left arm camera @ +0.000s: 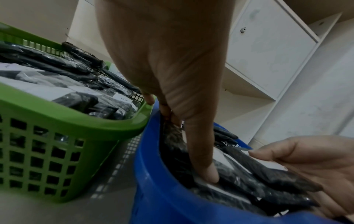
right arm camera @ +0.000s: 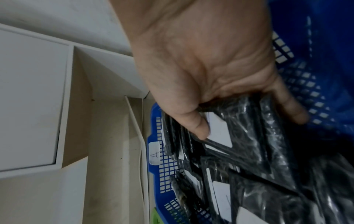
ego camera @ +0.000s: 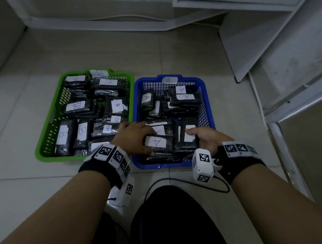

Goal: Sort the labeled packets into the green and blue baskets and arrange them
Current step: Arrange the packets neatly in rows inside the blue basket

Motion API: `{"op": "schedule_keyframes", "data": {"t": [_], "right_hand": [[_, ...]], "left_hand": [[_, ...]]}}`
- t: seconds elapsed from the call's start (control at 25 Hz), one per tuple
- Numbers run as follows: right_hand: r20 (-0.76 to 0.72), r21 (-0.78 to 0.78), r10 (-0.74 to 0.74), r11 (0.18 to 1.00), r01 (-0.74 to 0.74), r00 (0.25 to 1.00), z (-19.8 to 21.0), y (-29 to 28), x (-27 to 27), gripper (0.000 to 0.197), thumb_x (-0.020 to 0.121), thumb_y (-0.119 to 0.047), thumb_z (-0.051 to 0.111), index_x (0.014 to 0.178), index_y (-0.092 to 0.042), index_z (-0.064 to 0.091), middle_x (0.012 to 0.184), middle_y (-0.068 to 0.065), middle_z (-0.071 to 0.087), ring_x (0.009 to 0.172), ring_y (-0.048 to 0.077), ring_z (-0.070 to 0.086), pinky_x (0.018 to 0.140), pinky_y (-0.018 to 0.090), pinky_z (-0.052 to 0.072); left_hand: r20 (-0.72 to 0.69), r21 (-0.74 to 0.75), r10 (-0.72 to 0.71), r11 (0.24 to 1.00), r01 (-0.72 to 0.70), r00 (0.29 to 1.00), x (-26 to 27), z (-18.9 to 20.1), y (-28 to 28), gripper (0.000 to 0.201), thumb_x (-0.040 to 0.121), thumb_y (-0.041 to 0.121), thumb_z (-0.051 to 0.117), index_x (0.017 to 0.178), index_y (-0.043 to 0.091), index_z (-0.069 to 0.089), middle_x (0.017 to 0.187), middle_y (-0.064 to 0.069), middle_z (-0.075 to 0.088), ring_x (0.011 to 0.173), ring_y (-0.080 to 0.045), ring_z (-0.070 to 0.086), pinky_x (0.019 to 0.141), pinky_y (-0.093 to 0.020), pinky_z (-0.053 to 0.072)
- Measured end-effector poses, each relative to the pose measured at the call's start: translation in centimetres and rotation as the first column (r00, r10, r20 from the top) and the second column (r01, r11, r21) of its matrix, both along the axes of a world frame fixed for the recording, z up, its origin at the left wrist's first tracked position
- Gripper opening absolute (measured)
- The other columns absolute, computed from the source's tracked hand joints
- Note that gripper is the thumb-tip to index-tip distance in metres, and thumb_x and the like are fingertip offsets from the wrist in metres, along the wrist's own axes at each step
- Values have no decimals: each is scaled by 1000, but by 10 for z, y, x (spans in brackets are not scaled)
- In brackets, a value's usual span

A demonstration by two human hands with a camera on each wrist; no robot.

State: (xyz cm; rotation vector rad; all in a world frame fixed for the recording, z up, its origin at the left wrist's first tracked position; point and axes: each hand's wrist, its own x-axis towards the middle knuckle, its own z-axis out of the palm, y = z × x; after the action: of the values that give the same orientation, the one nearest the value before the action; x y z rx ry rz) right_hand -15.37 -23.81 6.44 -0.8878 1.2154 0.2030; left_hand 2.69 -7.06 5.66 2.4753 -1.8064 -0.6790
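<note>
A green basket [ego camera: 45, 135] on the left holds several black packets labelled B. The blue basket [ego camera: 154, 165] beside it holds several black packets labelled A. My left hand [ego camera: 144, 139] grips an A packet [ego camera: 156, 142] at the blue basket's near side. Its thumb [left arm camera: 208, 174] presses the label and its fingers curl over the far edge. My right hand [ego camera: 194, 140] pinches a second black packet [ego camera: 185, 147] just to the right, thumb [right arm camera: 197, 128] on its white label, fingers beneath. That label's letter is hidden.
Both baskets sit side by side on a tiled floor [ego camera: 178, 54]. White cabinet panels [ego camera: 270, 43] stand behind and to the right. A black cable [ego camera: 218, 187] lies on the floor in front of the blue basket. My black-clad knee [ego camera: 171, 214] is below.
</note>
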Motion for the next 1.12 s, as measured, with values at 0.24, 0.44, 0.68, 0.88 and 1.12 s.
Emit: {"op": "schedule_keyframes", "data": {"t": [0.24, 0.44, 0.68, 0.88, 1.12], "right_hand": [[5, -9, -38, 999, 38, 999, -5, 9, 2, 16, 97, -14, 44, 95, -7, 58, 88, 12, 64, 73, 27, 61, 48, 32, 53], [-63, -417, 5, 908, -31, 998, -2, -22, 9, 30, 90, -11, 59, 114, 5, 60, 100, 18, 67, 88, 32, 65, 78, 42, 56], [-428, -422, 434, 679, -600, 793, -38, -16, 18, 44, 92, -26, 57, 125, 3, 55, 126, 20, 58, 115, 35, 56, 100, 40, 46], [-595, -594, 345, 421, -686, 727, -47, -25, 24, 46, 88, -19, 64, 124, 4, 48, 120, 16, 58, 111, 31, 56, 81, 29, 47], [-484, -842, 236, 134, -522, 842, -22, -45, 39, 15, 86, -1, 53, 90, -1, 67, 96, 12, 61, 93, 26, 58, 71, 27, 43]], "left_hand": [[-17, 31, -58, 998, 59, 998, 0, -4, 2, 66, 58, 71, 69, 114, 42, 47, 117, 18, 55, 115, -13, 46, 111, -46, 12], [-40, -24, -32, 999, 31, 999, 2, -4, -3, 59, 65, 71, 64, 112, 38, 51, 117, 12, 49, 118, -12, 45, 110, -45, 15], [-28, -103, 80, 991, -82, 996, 11, -5, -18, 27, 82, 41, 65, 107, 33, 62, 118, 6, 49, 118, -16, 44, 102, -41, 32], [31, -210, 109, 973, -100, 994, 29, 2, -36, 32, 85, 33, 63, 115, 19, 65, 130, -5, 42, 123, -27, 37, 105, -40, 36], [134, 104, 66, 991, -80, 989, 38, 3, -68, 45, 88, 43, 56, 131, 28, 53, 158, 3, 10, 146, -24, 0, 116, -56, -3]]}}
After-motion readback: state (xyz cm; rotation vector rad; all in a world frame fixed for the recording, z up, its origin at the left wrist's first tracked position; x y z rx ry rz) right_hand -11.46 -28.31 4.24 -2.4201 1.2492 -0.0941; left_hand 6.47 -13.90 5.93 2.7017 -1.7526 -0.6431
